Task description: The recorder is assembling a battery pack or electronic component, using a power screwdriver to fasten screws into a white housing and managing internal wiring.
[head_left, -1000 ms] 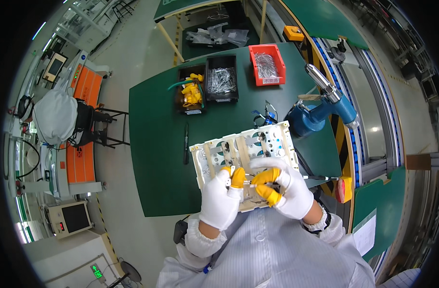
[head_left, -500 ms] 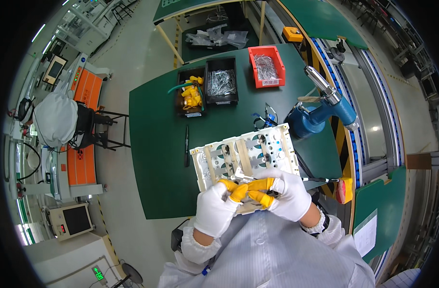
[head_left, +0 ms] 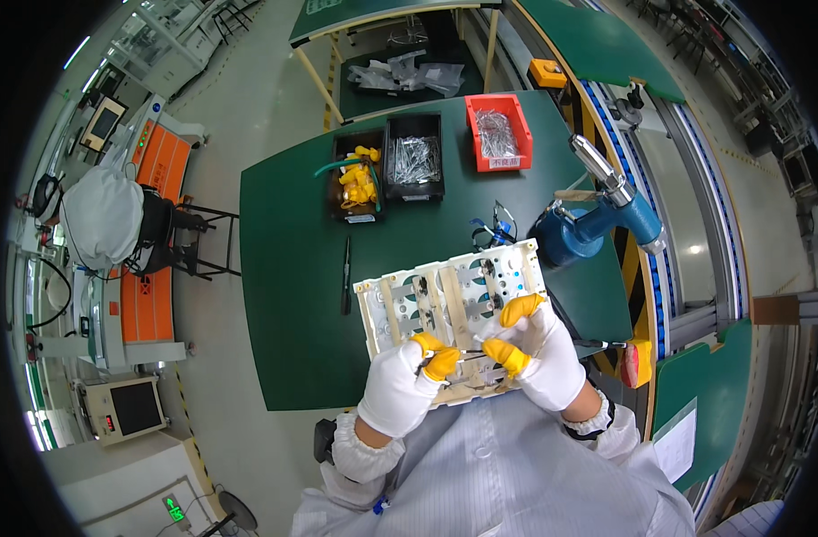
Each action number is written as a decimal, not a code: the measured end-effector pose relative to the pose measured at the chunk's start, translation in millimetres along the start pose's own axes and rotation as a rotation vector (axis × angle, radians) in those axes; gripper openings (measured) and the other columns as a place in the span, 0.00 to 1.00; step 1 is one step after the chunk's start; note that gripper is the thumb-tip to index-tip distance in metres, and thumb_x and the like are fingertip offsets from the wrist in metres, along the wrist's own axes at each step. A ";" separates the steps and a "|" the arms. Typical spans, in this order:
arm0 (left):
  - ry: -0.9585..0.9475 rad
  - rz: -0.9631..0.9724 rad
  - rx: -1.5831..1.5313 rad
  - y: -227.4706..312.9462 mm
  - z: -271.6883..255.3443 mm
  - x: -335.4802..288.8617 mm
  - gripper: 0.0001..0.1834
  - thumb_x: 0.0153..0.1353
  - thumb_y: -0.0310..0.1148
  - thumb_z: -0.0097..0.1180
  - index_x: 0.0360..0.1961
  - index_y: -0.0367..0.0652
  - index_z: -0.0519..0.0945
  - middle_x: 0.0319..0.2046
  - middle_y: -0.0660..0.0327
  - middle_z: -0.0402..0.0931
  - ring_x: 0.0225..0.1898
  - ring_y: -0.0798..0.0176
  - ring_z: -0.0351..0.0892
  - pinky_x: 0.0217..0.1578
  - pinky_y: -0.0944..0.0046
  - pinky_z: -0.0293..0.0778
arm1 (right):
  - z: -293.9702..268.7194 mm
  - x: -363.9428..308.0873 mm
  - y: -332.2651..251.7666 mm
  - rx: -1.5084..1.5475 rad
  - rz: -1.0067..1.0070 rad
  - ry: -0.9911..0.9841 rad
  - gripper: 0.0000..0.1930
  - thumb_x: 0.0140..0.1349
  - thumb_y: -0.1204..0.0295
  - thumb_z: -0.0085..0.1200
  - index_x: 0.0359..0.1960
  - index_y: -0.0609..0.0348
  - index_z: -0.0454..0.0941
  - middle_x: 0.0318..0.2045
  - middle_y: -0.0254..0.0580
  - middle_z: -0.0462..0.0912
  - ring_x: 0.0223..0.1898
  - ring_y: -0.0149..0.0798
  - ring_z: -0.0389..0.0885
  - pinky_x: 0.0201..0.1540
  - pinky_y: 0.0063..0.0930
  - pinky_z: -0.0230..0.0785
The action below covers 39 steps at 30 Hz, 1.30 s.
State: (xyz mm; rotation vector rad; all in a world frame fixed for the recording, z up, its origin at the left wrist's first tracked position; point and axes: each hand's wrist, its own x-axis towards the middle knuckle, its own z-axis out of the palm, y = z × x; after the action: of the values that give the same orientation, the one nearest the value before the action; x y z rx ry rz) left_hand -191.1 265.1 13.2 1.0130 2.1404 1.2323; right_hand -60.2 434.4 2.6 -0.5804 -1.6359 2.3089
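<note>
red bin (head_left: pixel 498 132) w/ metal parts | 2 black bins (head_left: pixel 389 167) | blue tool (head_left: pixel 597 224)

Overhead at the bench: one head-worn fisheye camera looks straight down on a green worktable (head_left: pixel 292 295).

The wide lens sits close above the wearer's gloved left hand (head_left: pixel 398 394) and right hand (head_left: pixel 538 353), low of centre, forearms entering from the lower edge. Straight edges bow toward the dark circular rim; the table fills mid-frame, grey floor the upper left, a conveyor (head_left: pixel 686 206) the right.

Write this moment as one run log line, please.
left hand: pinches thin metal piece | right hand: grips white frame | green table
</note>
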 end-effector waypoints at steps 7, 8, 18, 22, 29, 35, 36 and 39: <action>-0.012 -0.012 -0.087 11.1 -1.2 1.7 0.11 0.68 0.33 0.62 0.36 0.33 0.81 0.26 0.56 0.82 0.27 0.62 0.83 0.31 0.65 0.77 | -12.9 8.9 -49.8 -0.258 0.114 -0.327 0.12 0.70 0.69 0.55 0.50 0.61 0.79 0.43 0.41 0.78 0.44 0.39 0.78 0.52 0.29 0.70; -0.044 0.005 -0.125 13.8 -2.9 4.6 0.12 0.69 0.35 0.60 0.36 0.33 0.81 0.26 0.56 0.82 0.27 0.62 0.83 0.31 0.65 0.77 | -14.5 15.0 -51.3 -0.268 0.104 -0.323 0.12 0.70 0.69 0.55 0.50 0.61 0.79 0.43 0.41 0.78 0.44 0.39 0.78 0.52 0.29 0.70; -0.054 0.275 0.296 22.7 -32.3 0.8 0.12 0.62 0.36 0.61 0.41 0.38 0.80 0.31 0.48 0.82 0.30 0.43 0.83 0.32 0.50 0.78 | -13.5 43.1 -29.2 -0.563 -0.086 -0.719 0.11 0.72 0.68 0.54 0.49 0.60 0.80 0.39 0.41 0.86 0.39 0.36 0.83 0.46 0.29 0.76; 0.029 0.483 0.346 33.5 -55.1 -1.4 0.13 0.63 0.39 0.64 0.45 0.44 0.84 0.34 0.58 0.84 0.31 0.53 0.84 0.33 0.59 0.80 | -17.0 45.6 -41.7 -0.399 0.090 -0.758 0.12 0.72 0.68 0.56 0.51 0.62 0.81 0.41 0.33 0.85 0.40 0.24 0.78 0.45 0.23 0.73; 0.105 0.784 0.546 27.7 -64.4 0.7 0.13 0.52 0.35 0.66 0.41 0.50 0.86 0.29 0.66 0.82 0.25 0.63 0.81 0.28 0.64 0.77 | -29.6 54.2 -18.9 -0.248 0.145 -0.776 0.15 0.71 0.71 0.57 0.55 0.62 0.81 0.46 0.38 0.86 0.45 0.29 0.81 0.52 0.23 0.73; 0.099 0.790 0.559 5.0 -58.7 3.4 0.10 0.60 0.37 0.64 0.37 0.43 0.86 0.24 0.62 0.82 0.24 0.60 0.81 0.27 0.63 0.77 | -11.5 43.4 -44.6 -0.522 -0.091 -0.703 0.14 0.69 0.69 0.59 0.53 0.61 0.83 0.41 0.39 0.88 0.39 0.30 0.83 0.46 0.24 0.76; 0.104 0.781 0.559 1.0 -54.0 0.9 0.10 0.60 0.37 0.64 0.37 0.43 0.86 0.24 0.62 0.82 0.24 0.60 0.81 0.27 0.63 0.77 | -2.0 40.1 -50.7 -0.545 -0.121 -0.628 0.13 0.69 0.68 0.59 0.52 0.59 0.84 0.38 0.39 0.88 0.36 0.30 0.84 0.43 0.24 0.77; -0.042 0.159 0.116 12.6 -47.9 -0.8 0.13 0.61 0.34 0.63 0.43 0.36 0.84 0.30 0.54 0.83 0.27 0.52 0.83 0.30 0.59 0.79 | 15.0 28.5 -59.2 -0.973 -0.182 -0.472 0.09 0.66 0.75 0.61 0.45 0.63 0.86 0.38 0.43 0.89 0.36 0.30 0.84 0.43 0.22 0.77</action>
State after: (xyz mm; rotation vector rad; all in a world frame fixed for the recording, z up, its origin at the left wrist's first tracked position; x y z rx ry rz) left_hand -219.3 243.3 47.5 1.2687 2.1538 1.1577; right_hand -93.8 453.9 57.7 -0.0060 -2.8789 1.4547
